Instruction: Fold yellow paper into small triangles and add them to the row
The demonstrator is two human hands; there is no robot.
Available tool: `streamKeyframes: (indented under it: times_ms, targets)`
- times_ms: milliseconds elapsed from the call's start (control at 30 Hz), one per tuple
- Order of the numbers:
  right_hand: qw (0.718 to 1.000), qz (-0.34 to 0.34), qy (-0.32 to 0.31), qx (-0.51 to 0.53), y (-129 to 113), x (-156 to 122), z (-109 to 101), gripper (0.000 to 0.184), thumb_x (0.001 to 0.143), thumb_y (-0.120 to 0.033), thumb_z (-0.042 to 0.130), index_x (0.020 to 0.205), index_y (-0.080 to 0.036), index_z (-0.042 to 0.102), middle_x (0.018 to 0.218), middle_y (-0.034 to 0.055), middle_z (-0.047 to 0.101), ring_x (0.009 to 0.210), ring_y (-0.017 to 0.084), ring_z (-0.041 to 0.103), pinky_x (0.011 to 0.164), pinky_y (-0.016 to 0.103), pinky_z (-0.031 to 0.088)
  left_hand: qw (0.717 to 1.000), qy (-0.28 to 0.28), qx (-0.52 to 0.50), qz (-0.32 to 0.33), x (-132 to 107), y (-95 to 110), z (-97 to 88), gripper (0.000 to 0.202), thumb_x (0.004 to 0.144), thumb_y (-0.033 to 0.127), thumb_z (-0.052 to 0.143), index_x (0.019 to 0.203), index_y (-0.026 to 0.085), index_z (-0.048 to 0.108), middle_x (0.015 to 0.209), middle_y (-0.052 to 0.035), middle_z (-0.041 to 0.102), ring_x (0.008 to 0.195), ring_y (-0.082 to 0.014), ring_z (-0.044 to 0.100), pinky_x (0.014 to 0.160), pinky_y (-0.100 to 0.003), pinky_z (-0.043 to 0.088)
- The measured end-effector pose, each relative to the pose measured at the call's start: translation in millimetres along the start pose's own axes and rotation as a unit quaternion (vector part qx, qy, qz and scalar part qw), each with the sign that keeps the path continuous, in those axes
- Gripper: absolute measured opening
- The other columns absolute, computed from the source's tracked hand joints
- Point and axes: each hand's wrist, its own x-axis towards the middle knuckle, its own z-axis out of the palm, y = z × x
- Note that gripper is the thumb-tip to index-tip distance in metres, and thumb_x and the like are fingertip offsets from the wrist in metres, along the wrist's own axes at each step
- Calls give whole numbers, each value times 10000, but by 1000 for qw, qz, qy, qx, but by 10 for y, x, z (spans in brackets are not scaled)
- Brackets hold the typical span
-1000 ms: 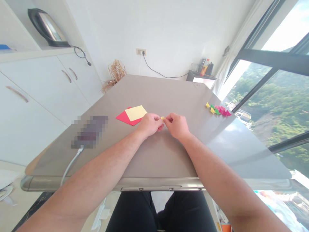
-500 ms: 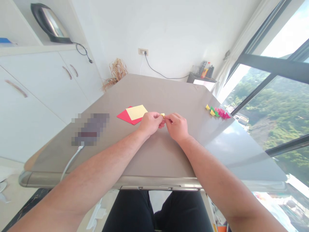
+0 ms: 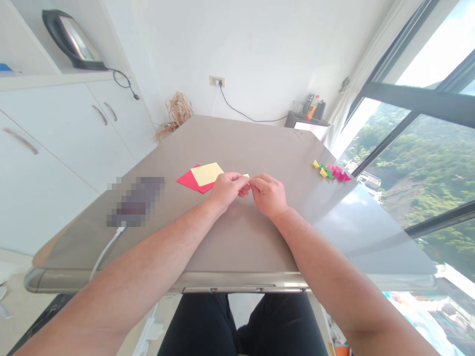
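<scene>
Over the middle of the table, my left hand and my right hand meet at the fingertips. Between them is a small piece of yellow paper, mostly covered by the fingers. My left hand is closed on it in a pinch. The fingers of my right hand are pressed together at its right side. Just left of my left hand lie a yellow paper sheet and, partly under it, red paper. At the table's right side stand several small folded paper pieces in yellow, green and pink.
A blurred-out dark device with a white cable lies at the left of the grey table. Dried stalks and a small cabinet with bottles stand beyond its far edge. A window borders the right.
The view has shifted slightly. My right fingers have closed in on the yellow paper, and less of it shows now. The sheets and folded pieces stay in place.
</scene>
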Motion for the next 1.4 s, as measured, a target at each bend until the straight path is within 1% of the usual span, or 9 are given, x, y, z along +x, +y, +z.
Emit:
streamKeyframes:
  times_ms: [67,133,267,367,467,633,800,1033,1400]
  targets:
    - [996,21,7,84,-17,12,-10,282,910,-152,502,910,-254,765,1051,41,744,916,155,660,800,263,494,1000,6,-21,4,23,-19,-33,222,735,351,743,685,139,699,662,-69,700,593,-158,638,584,-296,519]
    - [978,87,31,188,-18,38,-18,253,884,-190,545,989,-254,766,1107,39,744,945,160,681,814,279,534,999,7,-49,8,50,-44,-69,223,733,350,760,742,134,705,711,-72,721,626,-156,654,628,-303,535]
    - [904,249,26,346,0,97,-61,253,802,-272,647,1021,-197,749,895,42,763,805,176,710,759,329,589,997,-6,-68,19,72,-71,-116,246,752,358,767,806,129,695,785,-82,745,680,-165,683,685,-324,560]
    - [867,274,-9,415,-18,116,-101,186,756,-297,697,888,-175,746,779,36,743,713,167,696,705,321,594,998,-15,-58,22,58,-71,-122,256,766,362,769,832,127,690,803,-78,750,693,-168,695,694,-325,568]
    - [852,270,-21,447,-57,118,-119,165,739,-318,733,817,-173,733,784,48,752,720,168,699,690,306,585,998,-29,-40,33,40,-70,-115,254,780,365,762,835,130,685,796,-72,752,700,-169,701,691,-319,571]
    - [856,269,-31,440,-79,114,-115,176,723,-335,767,766,-180,698,702,28,728,651,149,662,654,284,552,999,-31,-7,39,19,-72,-96,268,772,388,768,792,144,661,713,-48,729,663,-172,698,673,-320,575]
    - [860,270,-37,432,-92,115,-143,181,712,-335,764,716,-189,658,646,6,689,603,132,609,605,264,508,999,-27,-24,29,18,-72,-101,267,745,350,793,858,142,670,729,-49,735,656,-176,706,660,-323,581]
    - [880,268,-43,391,-107,109,-140,156,721,-324,725,686,-201,635,599,-17,641,569,125,559,529,242,424,999,-24,-7,27,21,-83,-108,264,745,361,792,840,136,693,691,-51,724,649,-187,705,665,-336,585]
    - [884,266,-30,384,-116,107,-107,170,720,-346,733,692,-206,640,664,1,684,593,141,593,549,262,452,998,-11,12,63,-5,-62,-90,251,780,391,751,779,158,657,669,-30,713,625,-173,698,623,-305,575]
